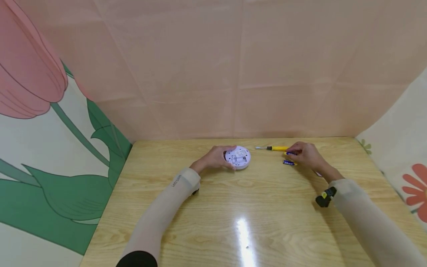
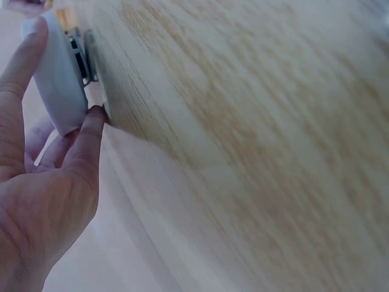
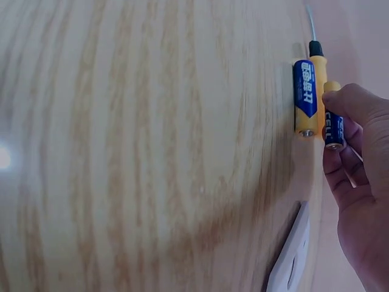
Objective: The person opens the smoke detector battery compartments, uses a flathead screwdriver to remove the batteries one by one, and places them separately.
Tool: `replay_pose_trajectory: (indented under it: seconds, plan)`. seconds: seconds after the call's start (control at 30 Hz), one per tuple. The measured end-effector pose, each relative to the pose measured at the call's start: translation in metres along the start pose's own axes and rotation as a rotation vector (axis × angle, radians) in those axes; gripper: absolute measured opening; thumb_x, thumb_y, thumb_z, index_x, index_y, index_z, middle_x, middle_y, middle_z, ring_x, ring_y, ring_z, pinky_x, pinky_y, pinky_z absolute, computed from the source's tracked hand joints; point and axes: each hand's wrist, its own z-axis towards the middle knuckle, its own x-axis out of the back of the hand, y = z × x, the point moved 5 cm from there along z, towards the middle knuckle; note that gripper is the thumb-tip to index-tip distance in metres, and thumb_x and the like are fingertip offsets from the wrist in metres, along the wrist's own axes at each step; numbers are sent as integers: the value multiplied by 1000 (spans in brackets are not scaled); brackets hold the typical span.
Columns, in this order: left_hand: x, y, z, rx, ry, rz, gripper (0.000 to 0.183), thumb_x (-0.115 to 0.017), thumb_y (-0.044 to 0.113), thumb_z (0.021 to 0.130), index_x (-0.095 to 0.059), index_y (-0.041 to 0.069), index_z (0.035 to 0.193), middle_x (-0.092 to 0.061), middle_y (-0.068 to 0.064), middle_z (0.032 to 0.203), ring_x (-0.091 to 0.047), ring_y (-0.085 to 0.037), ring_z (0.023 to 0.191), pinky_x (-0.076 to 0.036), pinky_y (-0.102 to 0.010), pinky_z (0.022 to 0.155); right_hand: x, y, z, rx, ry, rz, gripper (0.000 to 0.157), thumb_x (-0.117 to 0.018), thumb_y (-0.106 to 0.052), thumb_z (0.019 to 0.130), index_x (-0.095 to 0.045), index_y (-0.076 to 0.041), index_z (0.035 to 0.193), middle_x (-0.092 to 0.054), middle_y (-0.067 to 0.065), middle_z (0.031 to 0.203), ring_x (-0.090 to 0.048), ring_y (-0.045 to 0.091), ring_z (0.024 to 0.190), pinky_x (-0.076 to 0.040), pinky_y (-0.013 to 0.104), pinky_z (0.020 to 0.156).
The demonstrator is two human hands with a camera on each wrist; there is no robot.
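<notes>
My left hand (image 1: 216, 157) grips a round white device (image 1: 238, 158) by its left edge, thumb on one side and fingers on the other. An uncovered battery compartment shows on its upward face in the head view. From the left wrist, the white side wall (image 2: 58, 79) of the device is seen between thumb and fingers, close by the table. On the right, my right hand (image 1: 308, 155) pinches a yellow and dark blue battery (image 3: 333, 121) between thumb and fingers. A second blue and yellow battery (image 3: 306, 91) lies on the table just beside it.
Behind the batteries lies a yellow-handled screwdriver (image 1: 279, 148), its shaft pointing left. A flat white piece (image 3: 292, 255) with a slot lies near the right wrist. The wooden table (image 1: 213, 215) ends at a pink cloth backdrop (image 1: 200, 74).
</notes>
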Motion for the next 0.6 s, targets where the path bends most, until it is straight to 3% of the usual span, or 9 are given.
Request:
replay_pose_trajectory:
  seconds: [0.23, 0.6]
  plan:
    - [1, -1, 1, -1, 1, -2, 101, -97, 39, 77, -44, 19, 162, -42, -4, 167, -38, -21, 154, -32, -40, 127, -1, 3, 1, -21, -53, -13, 19, -83, -7, 92, -81, 2, 109, -74, 16, 105, -67, 27, 92, -51, 15, 70]
    - [1, 2, -1, -3, 0, -3, 100, -96, 38, 78, -45, 18, 162, -43, -5, 167, -40, -21, 154, -33, -41, 127, -6, 11, 4, -66, -79, -28, 18, -82, -9, 93, -81, -1, 110, -75, 14, 105, -67, 23, 90, -52, 18, 70]
